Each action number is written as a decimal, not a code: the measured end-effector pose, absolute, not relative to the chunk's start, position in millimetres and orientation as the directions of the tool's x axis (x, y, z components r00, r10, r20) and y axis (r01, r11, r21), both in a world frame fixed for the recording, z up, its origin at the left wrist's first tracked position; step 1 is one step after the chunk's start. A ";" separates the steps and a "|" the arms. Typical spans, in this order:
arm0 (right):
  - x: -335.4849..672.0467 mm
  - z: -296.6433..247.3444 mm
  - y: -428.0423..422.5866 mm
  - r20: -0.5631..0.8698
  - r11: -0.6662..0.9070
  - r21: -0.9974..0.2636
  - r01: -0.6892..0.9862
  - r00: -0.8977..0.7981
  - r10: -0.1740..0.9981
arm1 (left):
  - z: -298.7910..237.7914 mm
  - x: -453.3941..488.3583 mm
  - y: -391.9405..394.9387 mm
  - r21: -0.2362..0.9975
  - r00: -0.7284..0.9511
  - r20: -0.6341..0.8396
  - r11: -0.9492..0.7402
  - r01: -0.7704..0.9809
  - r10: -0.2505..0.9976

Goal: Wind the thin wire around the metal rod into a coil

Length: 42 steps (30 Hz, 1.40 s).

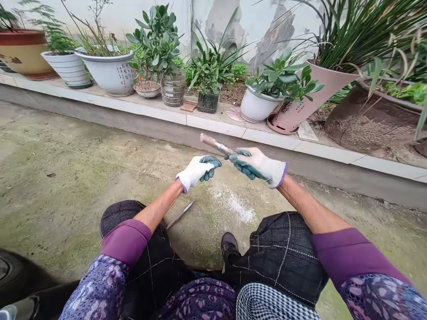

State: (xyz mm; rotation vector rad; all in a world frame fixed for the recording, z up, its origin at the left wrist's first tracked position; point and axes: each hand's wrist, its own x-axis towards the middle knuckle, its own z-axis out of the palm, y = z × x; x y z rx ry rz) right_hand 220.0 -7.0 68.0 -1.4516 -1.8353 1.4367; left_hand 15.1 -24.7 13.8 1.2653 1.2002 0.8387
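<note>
My right hand (255,166), in a white knitted glove with a green coated palm, is closed around a short brown rod (209,141) with a silvery band along it. The rod points up and to the left; its other end is hidden in my fingers. My left hand (201,170), gloved the same way, is just left of it with its fingers curled in. Whatever it may hold is hidden. Below my hands, white powder or crumbs (238,208) lie scattered on the concrete. A thin rod with a pale tip (181,215) lies on the ground by my left knee.
Potted plants stand on a tiled ledge (213,126) ahead, among them a white pot (255,106) and a tilted pink pot (300,100). A peeling wall (216,22) rises behind. At lower left is a black wheel (13,275). My shoe (229,244) rests near the powder.
</note>
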 end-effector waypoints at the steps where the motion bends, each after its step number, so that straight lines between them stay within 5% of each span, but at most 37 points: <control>1: 221.4 68.4 -12.9 -0.302 -0.080 -0.887 0.454 -0.439 0.846 | 13.8 13.3 -25.2 0.970 0.223 -0.206 0.169 0.176 0.953; 9: 241.7 53.3 -24.1 -0.616 0.003 -0.705 0.709 -0.615 0.492 | 14.4 7.4 -24.8 0.938 0.500 -0.123 -0.064 0.342 0.857; 14: 230.6 30.4 -11.7 -0.481 0.356 -0.311 0.881 -0.469 0.741 | -2.2 18.5 -33.6 0.880 0.447 -0.205 -0.037 0.474 0.871; 18: 224.6 30.2 0.0 -0.294 0.377 -0.121 0.918 -0.396 0.870 | -5.6 23.2 -38.3 0.911 0.329 -0.208 0.061 0.408 0.921; 21: 227.6 39.7 4.6 -0.141 0.324 -0.179 0.929 -0.350 0.926 | -2.4 20.0 -39.4 0.951 0.339 -0.218 0.122 0.283 0.915; 23: 227.5 48.6 3.1 -0.098 0.261 -0.344 0.902 -0.311 0.945 | -0.9 16.9 -39.2 0.962 0.365 -0.228 0.152 0.225 0.903; 27: 219.8 68.1 -11.5 -0.257 0.001 -0.783 0.622 -0.325 0.910 | 3.4 10.8 -33.7 0.975 0.328 -0.188 0.136 0.175 0.926; 32: 220.9 75.7 -26.3 -0.443 -0.066 -0.842 0.535 -0.617 0.650 | 15.4 -1.1 -23.1 0.947 0.403 -0.088 -0.049 0.317 0.911; 36: 224.4 57.6 -24.5 -0.593 0.111 -0.673 0.732 -0.622 0.511 | 12.6 -3.6 -22.6 0.905 0.505 -0.094 -0.138 0.403 0.858; 39: 220.2 40.5 -17.9 -0.537 0.375 -0.347 0.860 -0.510 0.672 | 3.4 3.6 -26.9 0.870 0.479 -0.177 -0.091 0.484 0.860; 42: 218.3 34.1 -6.0 -0.362 0.404 -0.108 0.908 -0.414 0.835 | -2.8 12.2 -29.8 0.892 0.384 -0.193 -0.002 0.453 0.903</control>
